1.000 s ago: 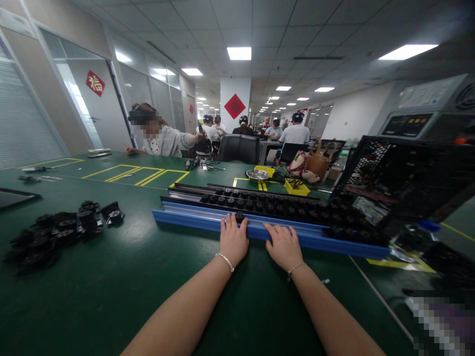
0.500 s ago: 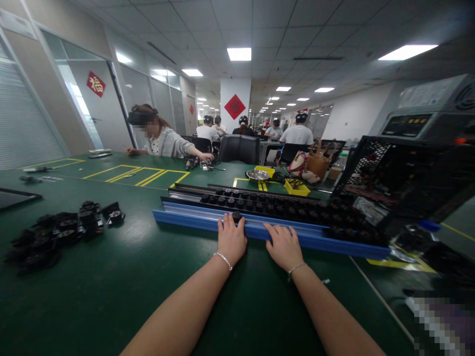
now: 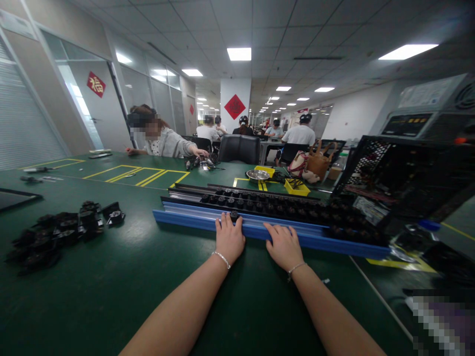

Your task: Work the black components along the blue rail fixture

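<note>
A long blue rail (image 3: 326, 243) lies across the green table (image 3: 111, 287) in front of me. My left hand (image 3: 229, 238) rests on its near edge, fingers stretched forward and touching a small black round part (image 3: 234, 215) that sits in the rail. My right hand (image 3: 284, 245) lies flat on the rail just to the right, fingers spread, holding nothing. Behind the blue rail runs a black rail (image 3: 282, 207) filled with several of the same black parts.
A heap of loose black parts (image 3: 55, 232) lies at the left. A black mesh machine frame (image 3: 404, 183) stands at the right. A steel bowl (image 3: 257, 175), yellow trays (image 3: 297, 187) and bags (image 3: 315, 163) sit further back. A seated person (image 3: 163, 141) works across the table.
My left hand has slid slightly to the left along the blue rail together with the black part. The person across the table lowered an arm to the tabletop.
</note>
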Tool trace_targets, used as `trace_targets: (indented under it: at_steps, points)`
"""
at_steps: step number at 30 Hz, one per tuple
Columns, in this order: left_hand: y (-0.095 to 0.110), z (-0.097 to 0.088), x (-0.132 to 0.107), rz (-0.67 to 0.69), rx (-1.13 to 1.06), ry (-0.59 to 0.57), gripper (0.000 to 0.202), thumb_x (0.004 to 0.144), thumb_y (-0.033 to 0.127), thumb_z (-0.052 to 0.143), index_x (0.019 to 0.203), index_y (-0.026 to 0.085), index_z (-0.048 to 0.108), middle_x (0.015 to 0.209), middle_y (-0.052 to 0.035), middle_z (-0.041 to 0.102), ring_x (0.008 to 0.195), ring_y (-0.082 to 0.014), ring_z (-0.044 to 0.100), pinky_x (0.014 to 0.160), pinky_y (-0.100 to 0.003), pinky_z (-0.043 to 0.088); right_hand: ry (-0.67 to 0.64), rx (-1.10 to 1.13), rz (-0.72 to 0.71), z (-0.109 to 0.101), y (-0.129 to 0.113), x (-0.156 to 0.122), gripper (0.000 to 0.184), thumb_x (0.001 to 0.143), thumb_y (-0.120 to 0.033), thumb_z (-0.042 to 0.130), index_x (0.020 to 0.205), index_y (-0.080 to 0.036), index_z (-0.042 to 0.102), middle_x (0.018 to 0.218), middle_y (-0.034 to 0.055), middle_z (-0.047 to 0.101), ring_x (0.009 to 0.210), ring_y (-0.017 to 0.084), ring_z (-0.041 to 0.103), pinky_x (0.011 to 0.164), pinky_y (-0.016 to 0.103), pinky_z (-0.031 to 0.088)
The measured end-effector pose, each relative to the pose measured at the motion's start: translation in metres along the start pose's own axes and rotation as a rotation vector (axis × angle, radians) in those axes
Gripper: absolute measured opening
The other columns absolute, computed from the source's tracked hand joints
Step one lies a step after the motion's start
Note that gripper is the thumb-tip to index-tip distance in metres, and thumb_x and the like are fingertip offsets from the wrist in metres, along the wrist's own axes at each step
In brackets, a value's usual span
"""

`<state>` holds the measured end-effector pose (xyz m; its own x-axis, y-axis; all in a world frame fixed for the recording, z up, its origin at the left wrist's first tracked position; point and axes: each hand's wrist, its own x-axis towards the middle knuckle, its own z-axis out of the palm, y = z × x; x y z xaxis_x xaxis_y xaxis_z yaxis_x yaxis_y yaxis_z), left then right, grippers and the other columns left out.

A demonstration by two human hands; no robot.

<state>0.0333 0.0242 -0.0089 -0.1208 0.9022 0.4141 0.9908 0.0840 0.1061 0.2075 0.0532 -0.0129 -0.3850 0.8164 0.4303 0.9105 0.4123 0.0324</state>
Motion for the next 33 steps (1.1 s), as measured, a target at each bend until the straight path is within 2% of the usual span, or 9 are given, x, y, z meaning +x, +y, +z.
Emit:
trace_targets:
  at_steps: [23, 33]
  points:
    - [-0.0043, -0.0020, 0.0008, -0.051, 0.025, -0.025, 0.056, 0.078, 0.032, 0.052, 0.132, 0.021, 0.044, 0.144, -0.0188, 0.035, 0.136, -0.0364, 0.018, 0.105, -0.060, 0.014, 0.013, -0.012, -0.014, 0.0029, 0.0020, 0.0000, 0.046, 0.082, -0.025, 0.045, 0.127, -0.026, 0.049, 0.110, 0.0059, 0.061, 0.101, 0.020, 0.050, 0.102, 0.041, 0.019]
    - [-0.0061, 0.0001, 0.0008, -0.072, 0.036, 0.011, 0.054, 0.076, 0.031, 0.054, 0.129, 0.020, 0.046, 0.142, -0.0210, 0.036, 0.136, -0.0386, 0.018, 0.104, -0.061, 0.015, 0.012, 0.019, -0.011, 0.0026, 0.0020, -0.0004, 0.045, 0.082, -0.024, 0.044, 0.127, -0.025, 0.050, 0.111, 0.0055, 0.061, 0.101, 0.020, 0.050, 0.102, 0.040, 0.018]
